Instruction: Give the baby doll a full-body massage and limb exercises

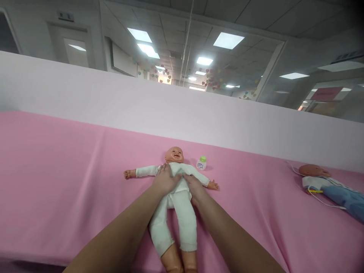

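A baby doll [178,212] in a white one-piece suit lies on its back on the pink sheet, arms spread, head toward the far side. My left hand [165,179] rests flat on the left side of the doll's belly, fingers stretched toward its chest. On the right side of the belly my right hand [195,188] lies flat with its fingers extended as well. Both hands touch the suit and hold nothing. A small white bottle with a green cap [201,163] stands just right of the doll's head.
The pink sheet [71,182] covers a wide surface, backed by a low pale partition [113,102]. A second doll in blue clothes [332,187] with a thin white cable lies at the far right.
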`<state>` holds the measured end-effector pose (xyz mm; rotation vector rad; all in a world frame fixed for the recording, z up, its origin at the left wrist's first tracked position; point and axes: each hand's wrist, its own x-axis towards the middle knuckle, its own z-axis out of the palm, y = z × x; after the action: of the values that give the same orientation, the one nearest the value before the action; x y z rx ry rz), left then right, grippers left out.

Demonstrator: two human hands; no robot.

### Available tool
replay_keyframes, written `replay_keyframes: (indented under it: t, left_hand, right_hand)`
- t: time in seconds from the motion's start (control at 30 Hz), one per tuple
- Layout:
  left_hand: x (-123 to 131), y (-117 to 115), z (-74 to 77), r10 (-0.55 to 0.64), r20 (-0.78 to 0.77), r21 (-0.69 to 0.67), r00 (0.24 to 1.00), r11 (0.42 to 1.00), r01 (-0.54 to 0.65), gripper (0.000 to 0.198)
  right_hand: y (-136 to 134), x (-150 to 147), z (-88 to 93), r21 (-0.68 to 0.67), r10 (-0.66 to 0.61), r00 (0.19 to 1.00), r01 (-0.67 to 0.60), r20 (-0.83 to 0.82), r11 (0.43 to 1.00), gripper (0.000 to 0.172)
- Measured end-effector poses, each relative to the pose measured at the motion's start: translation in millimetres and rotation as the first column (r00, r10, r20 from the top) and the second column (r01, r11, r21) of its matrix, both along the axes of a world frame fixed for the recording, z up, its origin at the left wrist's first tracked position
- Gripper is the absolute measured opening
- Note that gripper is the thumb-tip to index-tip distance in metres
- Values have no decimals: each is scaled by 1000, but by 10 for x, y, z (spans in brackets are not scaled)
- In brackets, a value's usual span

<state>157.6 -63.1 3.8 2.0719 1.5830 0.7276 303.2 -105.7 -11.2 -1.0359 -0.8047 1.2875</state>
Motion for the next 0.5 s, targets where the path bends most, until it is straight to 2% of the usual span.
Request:
replay_keyframes:
  t: [0.1,0.2,0.37,0.5]
  left_hand:
    - [9,-25,-15,14,18,17,1000,1000,-14,82]
    - [13,-50,-10,17,42,50,999,999,-19,72]
    - [-14,-66,40,24,164,53,986,998,-33,49]
    - [-35,-60,72,91,280,-30,956,996,-86,43]
  right_hand:
    - [-29,-15,10,-36,7,994,-11,-113,999,43]
    - [-94,-23,13,-16,0,986,-3,-165,1000,52]
    - [-136,-47,16,39,-72,988,78,-139,996,46]
    - [-153,-27,50,122,-90,995,94,-36,988,43]
